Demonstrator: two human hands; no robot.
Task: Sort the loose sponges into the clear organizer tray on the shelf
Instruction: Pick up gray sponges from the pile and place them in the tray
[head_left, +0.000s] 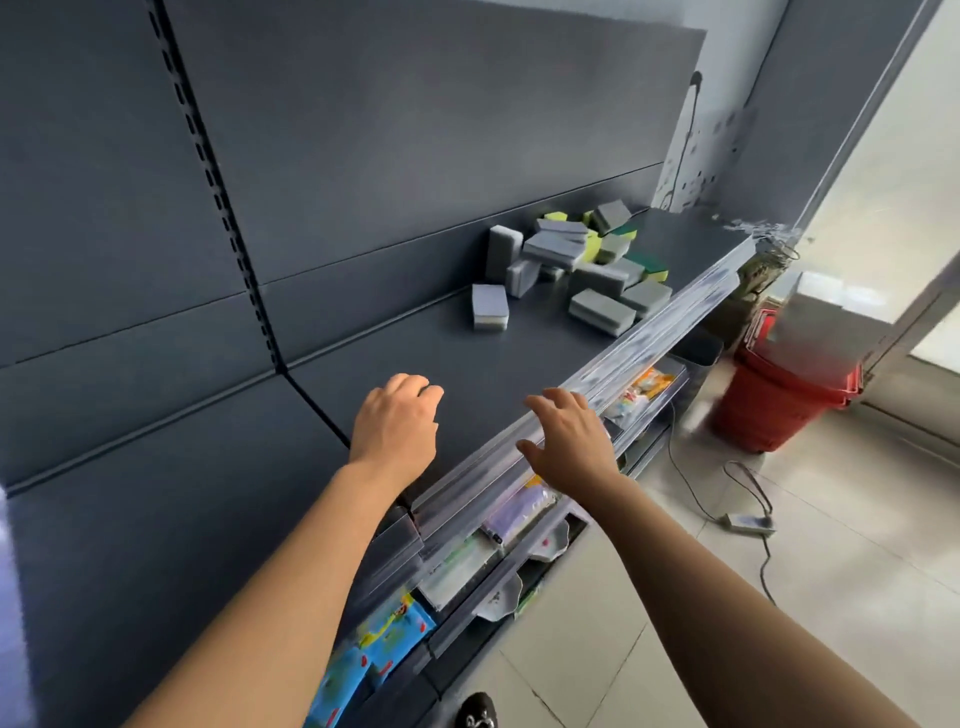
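Left hand (397, 421): back up, fingers loosely curled downward, fingertips hidden. Nothing shows in it; it reads as released. It hangs over the bare dark shelf (441, 364), and I cannot tell whether it touches.

Right hand (569, 441): at 3 o'clock of the left, apart from it. Fingers are spread and relaxed and grasp nothing. The palm is over the clear front rail (691, 306) of the shelf, thumb toward 9 o'clock.

Sponges (576, 244): a loose pile at 1 o'clock of the hands, well apart from both, at the far end of the shelf. They are mostly grey, with some yellow-green and dark green, and several lean on one another. One stands upright against the back panel (363, 156). A lone sponge (489, 306) lies flat at 8 o'clock of the pile, near it but not touching.

Below the rail, the lower shelves carry packaged goods, with blue packets (384, 644) at 6 o'clock. On the floor at 3 o'clock are stacked red baskets (784, 395), blurred, and a power strip (748, 522) with its cable.
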